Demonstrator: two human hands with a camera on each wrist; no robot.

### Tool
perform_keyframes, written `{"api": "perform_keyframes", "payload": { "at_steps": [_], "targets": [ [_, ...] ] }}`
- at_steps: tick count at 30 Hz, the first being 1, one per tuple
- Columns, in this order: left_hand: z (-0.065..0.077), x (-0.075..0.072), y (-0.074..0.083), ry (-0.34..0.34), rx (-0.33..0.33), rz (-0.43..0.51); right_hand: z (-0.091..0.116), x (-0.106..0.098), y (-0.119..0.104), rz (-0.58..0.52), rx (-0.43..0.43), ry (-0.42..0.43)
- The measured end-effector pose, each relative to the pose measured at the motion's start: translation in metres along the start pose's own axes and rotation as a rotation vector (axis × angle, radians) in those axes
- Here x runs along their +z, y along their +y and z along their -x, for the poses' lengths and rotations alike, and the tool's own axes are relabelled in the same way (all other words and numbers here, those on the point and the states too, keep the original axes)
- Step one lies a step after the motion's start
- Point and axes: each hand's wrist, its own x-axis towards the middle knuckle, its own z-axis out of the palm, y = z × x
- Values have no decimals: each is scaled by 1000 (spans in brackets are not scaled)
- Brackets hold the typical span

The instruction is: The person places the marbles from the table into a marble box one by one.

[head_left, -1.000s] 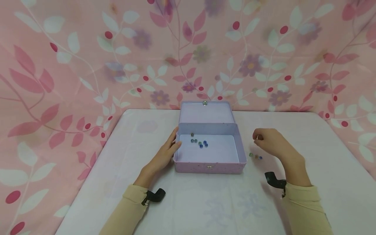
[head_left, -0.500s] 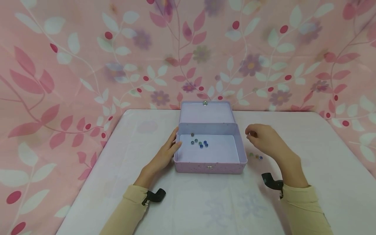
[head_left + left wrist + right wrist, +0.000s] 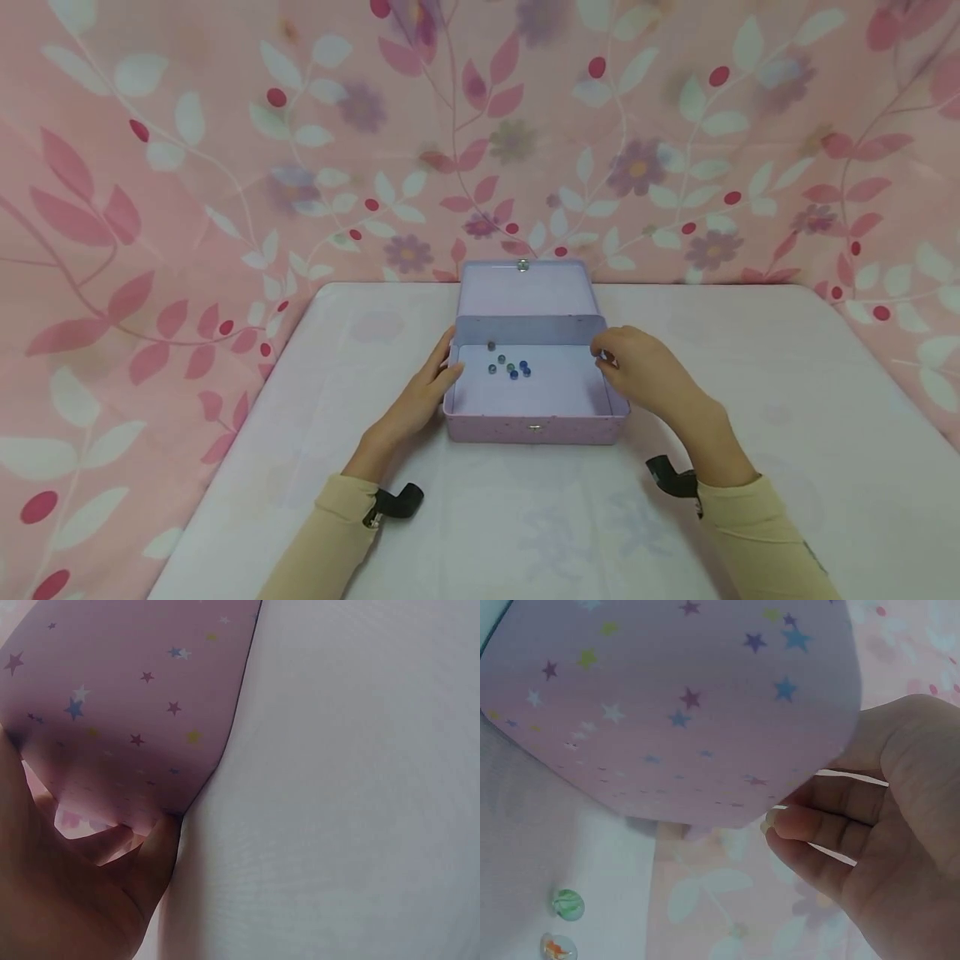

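A lilac tin box (image 3: 535,428) stands on the table with its lid raised at the back. Inside, towards the left, lie several glass marbles (image 3: 511,367), green and blue. The left hand (image 3: 415,402) grips the box's left wall, thumb over the rim and fingers along the outside. Over the right wall reaches the right hand (image 3: 651,373), its thumb and forefinger pinching a marble that is almost wholly hidden. In the right wrist view the star-printed box side covers those fingertips; the other fingers curl in outside it.
Outside the box on its right, a green-swirled marble (image 3: 568,904) and an orange-swirled marble (image 3: 559,947) lie on the white tablecloth (image 3: 525,517). In the head view the right hand hides them. A pink floral curtain (image 3: 480,133) hangs behind the table.
The right hand has moved left, from beside the box to above its right wall. One marble inside the box has rolled slightly towards the front. The left hand has stayed still.
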Motion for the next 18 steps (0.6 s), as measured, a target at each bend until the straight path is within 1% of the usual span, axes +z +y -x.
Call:
{"api": "perform_keyframes", "payload": {
  "at_steps": [3,7,10,13,18],
  "targets": [
    [1,0,1,2,1,-10,1,2,-5,34,-1,-7],
    [0,0,1,0,-5,-13,1,5,-14,62,-28,-38],
    [0,-1,1,0,-6,-14,-2,11,-19,81,-63,-70],
    [0,-1,0,-1,-4,-10,-6,17,-23,99,-80,-112],
    [0,0,-2,-1,-4,8,-10,25,-28,124,-73,-189]
  ]
}}
